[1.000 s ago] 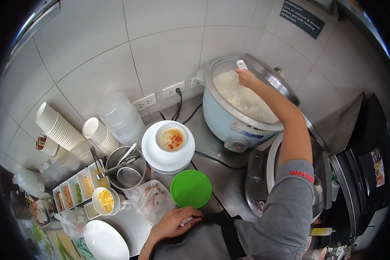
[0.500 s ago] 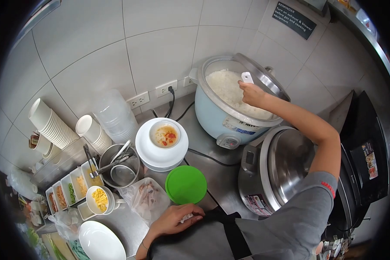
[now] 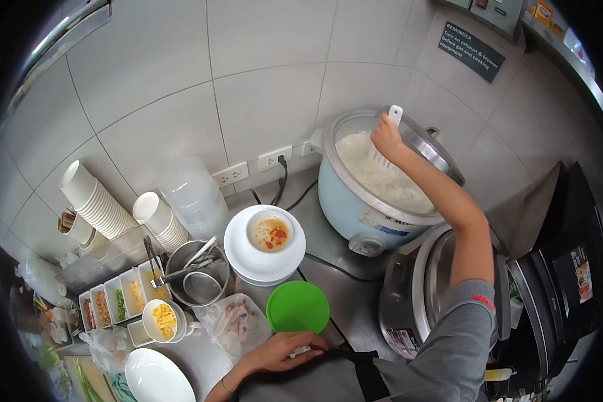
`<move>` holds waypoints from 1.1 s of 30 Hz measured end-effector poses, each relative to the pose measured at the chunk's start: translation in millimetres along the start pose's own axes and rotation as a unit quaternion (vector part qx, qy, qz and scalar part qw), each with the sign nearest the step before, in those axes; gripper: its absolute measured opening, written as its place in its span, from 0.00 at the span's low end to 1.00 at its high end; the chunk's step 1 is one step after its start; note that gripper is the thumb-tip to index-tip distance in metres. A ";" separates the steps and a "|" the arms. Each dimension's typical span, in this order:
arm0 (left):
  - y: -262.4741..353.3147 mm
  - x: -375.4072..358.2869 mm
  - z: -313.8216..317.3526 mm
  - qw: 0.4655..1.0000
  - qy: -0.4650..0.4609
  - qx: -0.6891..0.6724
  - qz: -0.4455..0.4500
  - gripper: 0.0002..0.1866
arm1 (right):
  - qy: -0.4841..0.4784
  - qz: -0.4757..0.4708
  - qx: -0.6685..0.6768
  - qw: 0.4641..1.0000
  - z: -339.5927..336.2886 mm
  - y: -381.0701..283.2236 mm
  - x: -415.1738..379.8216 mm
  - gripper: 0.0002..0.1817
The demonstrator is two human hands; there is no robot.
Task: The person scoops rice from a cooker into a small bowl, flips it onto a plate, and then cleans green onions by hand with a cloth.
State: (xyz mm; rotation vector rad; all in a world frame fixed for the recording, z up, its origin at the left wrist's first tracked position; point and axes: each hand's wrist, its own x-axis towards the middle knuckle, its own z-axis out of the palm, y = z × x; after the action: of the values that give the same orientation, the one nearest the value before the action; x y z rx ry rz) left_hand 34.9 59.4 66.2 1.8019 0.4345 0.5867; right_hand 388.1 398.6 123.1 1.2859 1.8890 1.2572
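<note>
My right hand (image 3: 386, 139) grips the handle of a white slotted rice paddle (image 3: 395, 115) over a large light-blue rice cooker (image 3: 342, 204). The paddle's toothed blade points down into the white rice (image 3: 398, 181), its tip against the grains. Behind my hand the metal lid (image 3: 442, 149) leans at the cooker's far right side. My left hand (image 3: 288, 351) rests low in front of my apron, fingers curled round a small crumpled white thing whose kind I cannot make out. Just beyond that hand sits a green round lid (image 3: 298, 307).
White plates (image 3: 291, 259) are stacked under a bowl (image 3: 269, 229) of reddish leftovers. A metal pot (image 3: 201, 275) holds utensils, beside topping trays (image 3: 122, 298) and paper cups (image 3: 97, 201). A second steel cooker (image 3: 398, 305) stands right. A power cord (image 3: 342, 271) crosses the counter.
The view has tilted up a little. My right hand has moved toward the back left of the rice cooker, and the paddle's blade now shows. My left hand stays low by the apron.
</note>
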 end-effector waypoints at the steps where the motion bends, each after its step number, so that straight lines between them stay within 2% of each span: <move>1: -1.2 -1.3 -2.2 1.000 0.001 0.017 0.012 0.07 | -0.007 0.013 -0.025 1.000 15.4 -1.8 11.4 0.10; 2: -2.2 -2.6 -5.7 0.999 0.003 0.036 0.023 0.07 | -0.046 0.011 -0.067 0.997 46.9 -11.1 32.9 0.10; 5: 10.0 -9.5 -14.4 0.999 0.040 0.032 0.009 0.07 | 0.045 0.064 -0.099 0.992 61.4 -19.7 53.8 0.10; 8: 14.2 -18.0 -17.6 0.998 0.065 0.019 -0.013 0.07 | 0.073 0.043 -0.001 0.996 66.4 -29.1 86.6 0.10; 14: 4.9 -15.2 -10.5 0.999 0.022 -0.025 -0.012 0.06 | 0.176 -0.065 0.061 0.980 5.5 -12.0 56.1 0.08; 17: 9.2 -7.2 -4.1 0.999 0.015 0.002 0.038 0.05 | 0.240 -0.092 0.093 0.962 -9.3 -6.7 21.8 0.07; 20: 13.8 -8.9 3.2 0.999 0.022 -0.002 0.044 0.05 | 0.208 -0.125 0.144 0.959 -28.4 -0.1 -22.8 0.04; 23: 17.7 -19.7 7.3 0.998 0.027 0.035 0.036 0.07 | 0.226 -0.158 0.167 0.946 -45.5 7.5 -57.8 0.04; 25: 28.3 -29.9 6.1 0.995 0.067 0.066 0.026 0.10 | 0.024 -0.194 0.174 0.965 -80.6 26.3 -62.3 0.16; 27: 31.3 -41.3 6.3 0.990 0.098 0.098 0.026 0.14 | 0.119 -0.168 0.166 0.964 -84.9 45.9 -60.9 0.09; 29: 25.6 -54.5 7.1 0.984 0.126 0.126 0.026 0.19 | 0.212 -0.128 0.174 0.953 -81.6 55.4 -55.9 0.08; 30: 25.9 -62.1 6.6 0.983 0.125 0.131 0.005 0.23 | 0.223 -0.120 0.169 0.953 -78.7 54.9 -54.1 0.08; 33: 14.4 -76.9 12.9 0.982 0.139 0.129 -0.024 0.25 | 0.214 -0.117 0.150 0.958 -59.5 39.7 -46.7 0.07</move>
State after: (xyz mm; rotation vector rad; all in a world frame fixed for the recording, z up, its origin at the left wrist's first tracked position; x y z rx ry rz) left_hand -19.6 1.8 63.5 1.9542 0.7719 0.7812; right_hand 375.5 337.0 180.9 0.9364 2.5368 1.2278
